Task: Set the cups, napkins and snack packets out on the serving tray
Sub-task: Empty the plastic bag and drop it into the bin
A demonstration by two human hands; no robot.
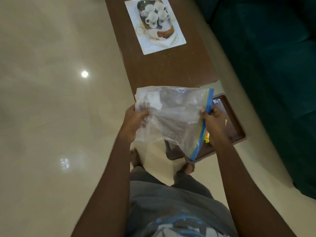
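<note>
Though half-hidden by the clear bag (172,117) — brown tray (234,120), contents unclear.

The plastic bag (172,115) hides most of the serving tray (234,120).

Both forearms extended forward and down, left hand (136,121) clenched with fingers curled under, right hand (214,124) pinching thumb against fingers, hands held well apart at about the same height.
</note>
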